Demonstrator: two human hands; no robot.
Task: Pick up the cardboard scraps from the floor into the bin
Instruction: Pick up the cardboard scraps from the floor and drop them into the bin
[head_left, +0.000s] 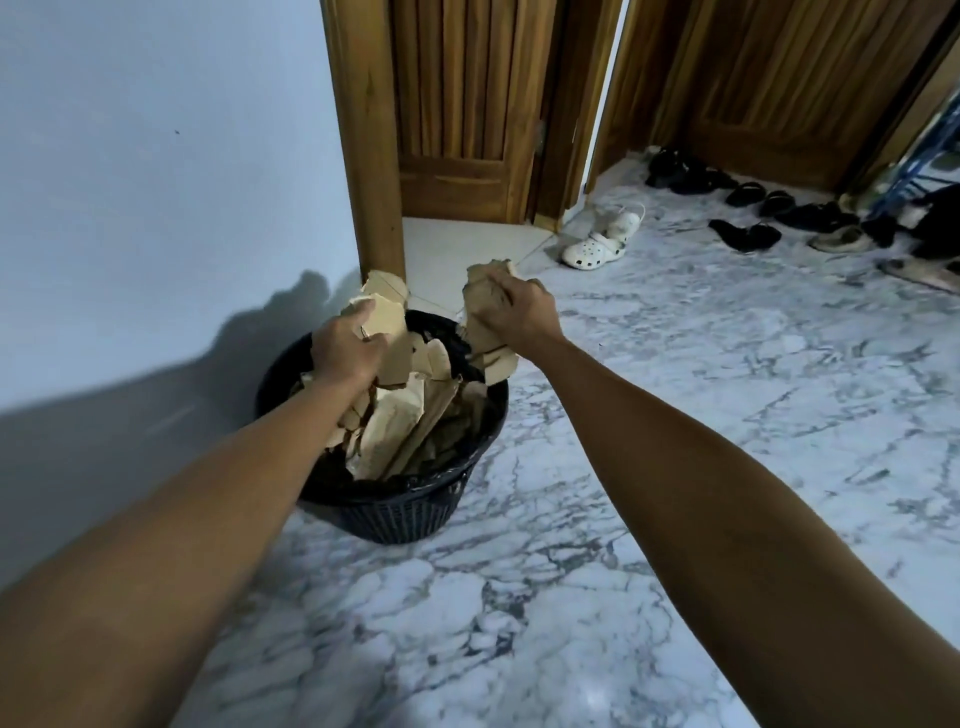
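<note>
Cardboard scraps (402, 415) already fill the black bin (400, 512), which stands on the marble floor (675, 415) against the left wall (156, 156), beside a wooden door frame (366, 130). I have both arms out over it. My left hand (347, 353) is curled round a bundle of torn pieces (382, 306) that stick up past its knuckles, held right above the heap so they should fall inside the rim. My right hand (514, 317) is clenched on a crumpled wad (483, 296) whose lower end hangs over the bin's far right edge; I judge it needs to come a little left before I let go, or some of it may slide down outside.

My fingertips are hidden on both hands, buried in the cardboard, so I can't tell how many pieces each one holds. My forearm covers the bin's near left rim. How deep the heap goes I cannot see. No loose cardboard shows on the visible floor, but what lies behind me is out of view. Shoes (597, 244) sit far right near the doors, blurred toward the frame edge.
</note>
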